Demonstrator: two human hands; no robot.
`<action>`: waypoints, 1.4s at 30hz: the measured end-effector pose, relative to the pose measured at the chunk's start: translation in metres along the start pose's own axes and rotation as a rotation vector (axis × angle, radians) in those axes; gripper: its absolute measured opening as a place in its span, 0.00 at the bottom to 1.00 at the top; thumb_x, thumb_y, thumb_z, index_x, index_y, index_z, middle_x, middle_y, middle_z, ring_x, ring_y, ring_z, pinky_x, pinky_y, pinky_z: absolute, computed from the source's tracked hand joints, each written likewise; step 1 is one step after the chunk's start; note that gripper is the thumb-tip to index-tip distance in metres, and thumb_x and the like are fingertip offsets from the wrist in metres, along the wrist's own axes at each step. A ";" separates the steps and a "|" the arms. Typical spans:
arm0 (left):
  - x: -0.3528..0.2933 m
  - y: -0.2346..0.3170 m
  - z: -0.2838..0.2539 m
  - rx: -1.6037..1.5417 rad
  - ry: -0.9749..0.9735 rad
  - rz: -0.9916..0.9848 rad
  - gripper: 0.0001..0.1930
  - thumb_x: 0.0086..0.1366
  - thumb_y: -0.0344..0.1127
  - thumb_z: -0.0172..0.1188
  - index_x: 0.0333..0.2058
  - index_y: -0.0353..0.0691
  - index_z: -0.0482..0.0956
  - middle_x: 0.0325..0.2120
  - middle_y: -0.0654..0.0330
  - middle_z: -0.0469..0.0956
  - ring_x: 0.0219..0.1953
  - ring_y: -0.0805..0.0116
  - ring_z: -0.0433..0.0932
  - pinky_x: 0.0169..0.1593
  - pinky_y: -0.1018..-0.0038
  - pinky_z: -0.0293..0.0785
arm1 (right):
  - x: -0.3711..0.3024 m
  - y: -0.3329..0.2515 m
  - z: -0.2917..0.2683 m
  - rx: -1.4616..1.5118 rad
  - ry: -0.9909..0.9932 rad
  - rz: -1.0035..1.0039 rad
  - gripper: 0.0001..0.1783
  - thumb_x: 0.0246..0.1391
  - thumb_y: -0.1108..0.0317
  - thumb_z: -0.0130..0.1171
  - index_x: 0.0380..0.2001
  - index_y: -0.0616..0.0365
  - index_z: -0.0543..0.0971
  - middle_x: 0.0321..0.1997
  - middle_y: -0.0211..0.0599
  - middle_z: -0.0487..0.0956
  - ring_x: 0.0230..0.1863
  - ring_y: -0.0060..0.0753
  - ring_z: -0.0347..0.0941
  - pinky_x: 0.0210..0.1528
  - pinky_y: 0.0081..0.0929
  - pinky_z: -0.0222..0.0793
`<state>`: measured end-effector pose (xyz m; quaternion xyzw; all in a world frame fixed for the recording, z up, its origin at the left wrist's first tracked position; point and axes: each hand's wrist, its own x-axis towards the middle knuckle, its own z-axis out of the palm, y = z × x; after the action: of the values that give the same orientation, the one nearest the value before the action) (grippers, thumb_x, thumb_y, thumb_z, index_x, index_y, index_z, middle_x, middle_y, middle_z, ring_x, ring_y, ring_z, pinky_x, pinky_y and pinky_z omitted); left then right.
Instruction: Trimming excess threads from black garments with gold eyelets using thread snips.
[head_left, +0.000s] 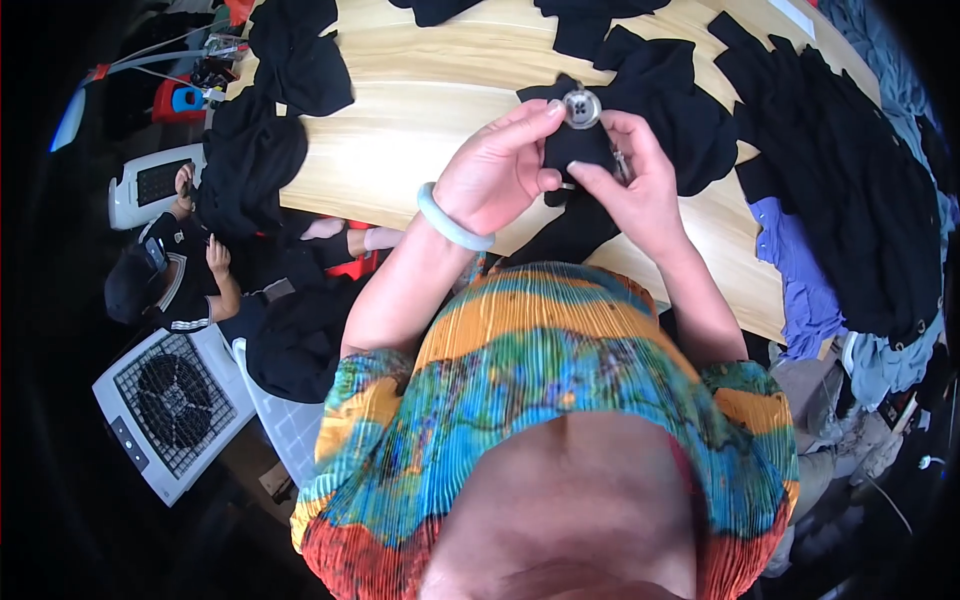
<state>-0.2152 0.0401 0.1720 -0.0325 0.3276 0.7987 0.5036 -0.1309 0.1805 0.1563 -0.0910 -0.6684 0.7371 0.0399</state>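
Over the table's near side I hold up a piece of black garment (572,152) between both hands. A round grey-brown button (582,108) with a dark centre sits at its upper end. My left hand (500,170), with a pale bangle at the wrist, grips the cloth from the left, its thumb beside the button. My right hand (640,185) is closed on the right side of the cloth, thumb and fingers bent. A small shiny bit shows at its fingertips, too blurred to name. More black cloth hangs below my hands toward the table edge.
Black garments (665,95) lie beyond my hands on the wooden table (390,130). A long black heap (840,180) and purple cloth (795,265) are at the right. A co-worker (175,270) sits at left, near a white fan unit (180,400).
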 end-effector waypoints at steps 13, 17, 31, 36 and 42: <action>-0.002 -0.033 -0.021 0.600 0.027 0.192 0.12 0.56 0.34 0.55 0.39 0.36 0.70 0.26 0.66 0.71 0.24 0.82 0.70 0.29 0.87 0.68 | 0.021 -0.025 -0.014 0.324 0.183 0.085 0.15 0.40 0.73 0.59 0.34 0.57 0.68 0.23 0.20 0.71 0.15 0.03 0.57 0.12 0.06 0.42; 0.003 -0.031 -0.022 0.807 0.024 0.449 0.09 0.55 0.31 0.55 0.35 0.37 0.73 0.26 0.65 0.72 0.26 0.83 0.69 0.31 0.87 0.68 | 0.026 -0.031 -0.010 0.297 0.173 0.103 0.15 0.40 0.72 0.60 0.32 0.56 0.68 0.20 0.19 0.70 0.13 0.04 0.55 0.11 0.06 0.42; -0.033 -0.001 0.005 -0.231 -0.020 0.149 0.06 0.57 0.27 0.50 0.34 0.38 0.73 0.31 0.63 0.74 0.34 0.76 0.73 0.37 0.74 0.74 | 0.013 -0.038 0.000 -0.119 0.245 -0.060 0.15 0.47 0.75 0.53 0.40 0.65 0.67 0.30 0.32 0.76 0.29 0.14 0.68 0.35 0.12 0.63; -0.031 -0.001 0.014 -0.238 -0.053 0.146 0.06 0.57 0.29 0.51 0.34 0.37 0.73 0.31 0.63 0.74 0.34 0.76 0.73 0.38 0.74 0.73 | -0.006 -0.058 0.002 -0.353 0.103 -0.339 0.20 0.34 0.79 0.62 0.35 0.65 0.71 0.36 0.35 0.74 0.20 0.11 0.60 0.23 0.08 0.56; -0.025 -0.006 0.022 -0.198 -0.101 0.163 0.07 0.57 0.30 0.52 0.34 0.36 0.74 0.31 0.63 0.74 0.34 0.75 0.73 0.38 0.75 0.73 | 0.001 -0.054 0.006 -0.531 0.157 -0.574 0.17 0.32 0.81 0.62 0.32 0.66 0.73 0.31 0.39 0.75 0.28 0.24 0.70 0.30 0.15 0.65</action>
<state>-0.1921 0.0346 0.1960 -0.0152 0.2231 0.8659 0.4474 -0.1363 0.1804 0.2103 0.0363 -0.8290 0.4882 0.2704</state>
